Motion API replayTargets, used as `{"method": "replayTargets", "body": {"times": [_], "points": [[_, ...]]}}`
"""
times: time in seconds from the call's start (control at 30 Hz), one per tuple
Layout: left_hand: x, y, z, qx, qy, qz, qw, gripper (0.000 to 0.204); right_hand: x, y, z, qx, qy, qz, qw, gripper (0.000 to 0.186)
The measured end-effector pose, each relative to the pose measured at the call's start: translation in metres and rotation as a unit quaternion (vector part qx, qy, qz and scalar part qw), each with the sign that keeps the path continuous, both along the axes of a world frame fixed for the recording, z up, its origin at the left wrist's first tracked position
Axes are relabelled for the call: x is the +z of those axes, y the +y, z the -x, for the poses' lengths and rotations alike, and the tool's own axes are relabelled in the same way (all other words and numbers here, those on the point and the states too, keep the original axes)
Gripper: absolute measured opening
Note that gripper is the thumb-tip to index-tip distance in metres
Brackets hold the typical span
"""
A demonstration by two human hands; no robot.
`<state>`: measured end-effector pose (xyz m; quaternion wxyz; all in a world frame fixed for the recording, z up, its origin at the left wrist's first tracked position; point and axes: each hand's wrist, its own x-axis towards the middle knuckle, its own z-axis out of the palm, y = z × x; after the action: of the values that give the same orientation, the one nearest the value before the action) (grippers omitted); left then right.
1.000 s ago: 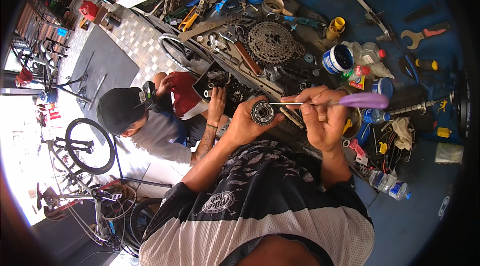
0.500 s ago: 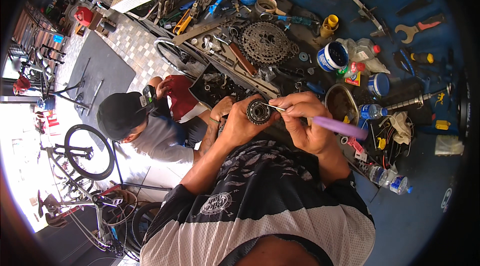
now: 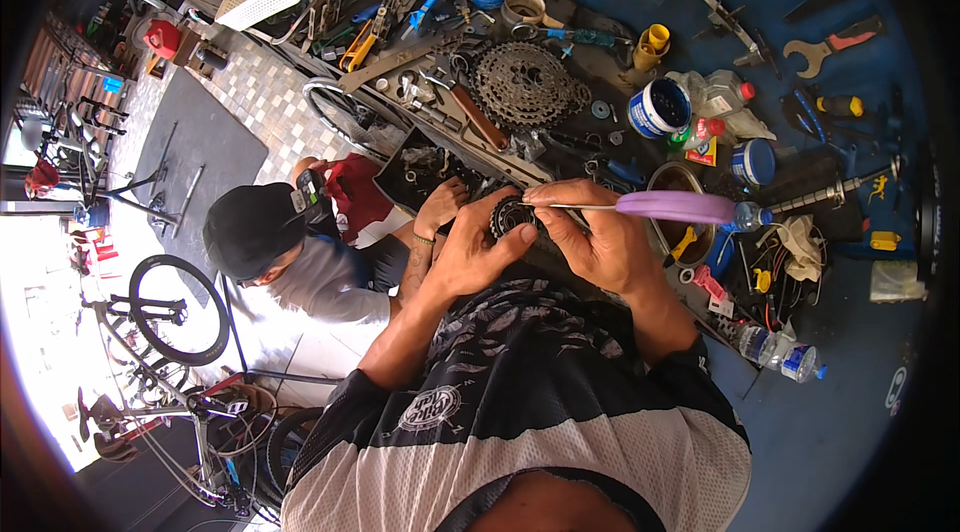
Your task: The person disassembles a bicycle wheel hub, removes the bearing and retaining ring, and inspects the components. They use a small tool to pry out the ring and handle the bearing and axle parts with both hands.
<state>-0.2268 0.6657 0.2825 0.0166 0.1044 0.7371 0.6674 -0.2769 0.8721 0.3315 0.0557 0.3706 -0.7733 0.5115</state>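
Note:
My left hand [image 3: 468, 254] is closed around a dark, round, toothed bicycle hub part [image 3: 511, 222], its open end facing up. Pinched in my right hand [image 3: 606, 254] is a thin metal-shafted tool with a long purple handle [image 3: 675, 208], lying nearly level. The shaft's tip reaches the far rim of the hub part; whether it touches is partly hidden by my fingers. Both hands are close together over the near edge of the workbench, in front of my torso.
A person in a black cap [image 3: 250, 232] crouches at my left, one hand [image 3: 442, 206] close to mine. On the cluttered bench are a bicycle cassette [image 3: 528, 84], an open tub [image 3: 660, 110], a metal bowl [image 3: 672, 178] and plastic bottles [image 3: 785, 356]. A bicycle wheel [image 3: 178, 310] stands far left.
The purple-handled tool has swung from slanting toward me to nearly level. My left thumb now lies over the hub part, and my right hand has shifted slightly left.

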Motion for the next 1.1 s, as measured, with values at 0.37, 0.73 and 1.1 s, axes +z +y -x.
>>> {"method": "replayTargets", "body": {"times": [0.37, 0.73, 1.1], "points": [[0.015, 0.014, -0.001, 0.068, -0.019, -0.004, 0.998, 0.024, 0.009, -0.005, 0.006, 0.005, 0.040, 0.024, 0.999, 0.017], [0.016, 0.005, -0.005, 0.003, -0.083, 0.006, 0.997, 0.026, 0.013, 0.005, 0.016, 0.032, -0.168, 0.045, 0.984, 0.016], [0.007, 0.009, -0.005, 0.006, -0.094, -0.020, 0.995, 0.025, 0.012, 0.009, 0.018, 0.035, -0.174, 0.026, 0.984, 0.017]]}}
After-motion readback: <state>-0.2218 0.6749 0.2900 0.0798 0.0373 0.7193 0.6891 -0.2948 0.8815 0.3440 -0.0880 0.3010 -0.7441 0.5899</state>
